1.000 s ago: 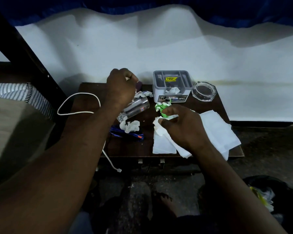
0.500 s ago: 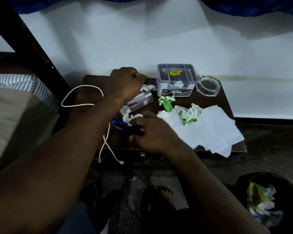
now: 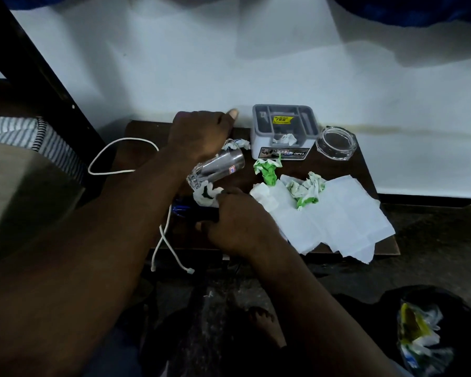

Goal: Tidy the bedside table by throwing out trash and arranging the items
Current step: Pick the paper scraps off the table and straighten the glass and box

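The dark bedside table [image 3: 144, 131] holds a clear drinking glass [image 3: 218, 167] lying tilted, base toward me. My left hand [image 3: 199, 134] hovers over the glass mouth with its fingers curled down and its thumb out; what it holds is hidden. My right hand [image 3: 239, 221] pinches a crumpled white-and-green paper wad [image 3: 206, 195] at the glass base, above blue pens [image 3: 180, 209]. Another green wad [image 3: 268, 170] lies in front of the box. A third wad [image 3: 307, 190] sits on unfolded white tissue sheets [image 3: 337, 221].
A grey organiser box [image 3: 283, 131] and a glass ashtray [image 3: 336, 144] stand at the table's back. A white cable [image 3: 120, 156] loops off the left edge. A black trash bag [image 3: 424, 336] with wrappers sits on the floor at lower right. The bed [image 3: 17, 172] is at left.
My right hand left a green wad on the tissue sheets and moved left to the wad by the glass base. My left hand stayed over the glass.
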Action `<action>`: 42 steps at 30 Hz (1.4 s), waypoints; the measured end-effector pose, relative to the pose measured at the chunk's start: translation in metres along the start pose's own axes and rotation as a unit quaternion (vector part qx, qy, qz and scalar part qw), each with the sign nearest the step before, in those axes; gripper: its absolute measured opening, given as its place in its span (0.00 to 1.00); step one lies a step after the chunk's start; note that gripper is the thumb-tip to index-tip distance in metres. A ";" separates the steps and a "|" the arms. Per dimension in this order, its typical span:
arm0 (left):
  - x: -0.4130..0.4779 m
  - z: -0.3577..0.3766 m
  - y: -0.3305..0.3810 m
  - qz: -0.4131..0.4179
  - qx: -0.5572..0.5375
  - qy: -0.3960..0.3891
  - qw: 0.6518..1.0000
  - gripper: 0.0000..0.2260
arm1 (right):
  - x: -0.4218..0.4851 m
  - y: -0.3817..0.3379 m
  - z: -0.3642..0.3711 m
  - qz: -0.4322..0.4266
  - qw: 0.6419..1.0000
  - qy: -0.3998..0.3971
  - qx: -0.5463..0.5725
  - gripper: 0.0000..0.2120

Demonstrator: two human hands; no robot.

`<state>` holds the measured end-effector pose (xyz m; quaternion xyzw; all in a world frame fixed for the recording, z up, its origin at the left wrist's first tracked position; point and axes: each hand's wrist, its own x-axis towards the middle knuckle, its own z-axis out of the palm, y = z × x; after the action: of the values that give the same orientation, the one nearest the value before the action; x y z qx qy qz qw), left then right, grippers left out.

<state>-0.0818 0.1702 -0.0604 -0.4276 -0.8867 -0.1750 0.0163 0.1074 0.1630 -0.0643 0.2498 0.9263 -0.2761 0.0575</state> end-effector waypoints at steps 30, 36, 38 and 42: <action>0.026 0.001 0.046 0.055 0.129 0.024 0.990 0.11 | -0.006 0.045 -0.054 0.148 0.940 0.266 0.154 0.22; 0.026 -0.019 0.016 -0.078 -0.152 0.101 0.980 0.09 | -0.001 0.041 -0.060 0.133 0.931 0.278 0.194 0.16; 0.023 -0.017 0.006 -0.123 -0.197 0.077 0.970 0.11 | 0.000 0.037 -0.060 0.125 0.925 0.292 0.208 0.12; 0.017 -0.022 -0.008 -0.189 -0.237 0.069 0.950 0.10 | 0.001 0.031 -0.060 0.111 0.903 0.332 0.250 0.10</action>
<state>-0.1019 0.1715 -0.0394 -0.2303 -0.8812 -0.4088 -0.0581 0.1242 0.2186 -0.0286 0.4342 0.7584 -0.3916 -0.2879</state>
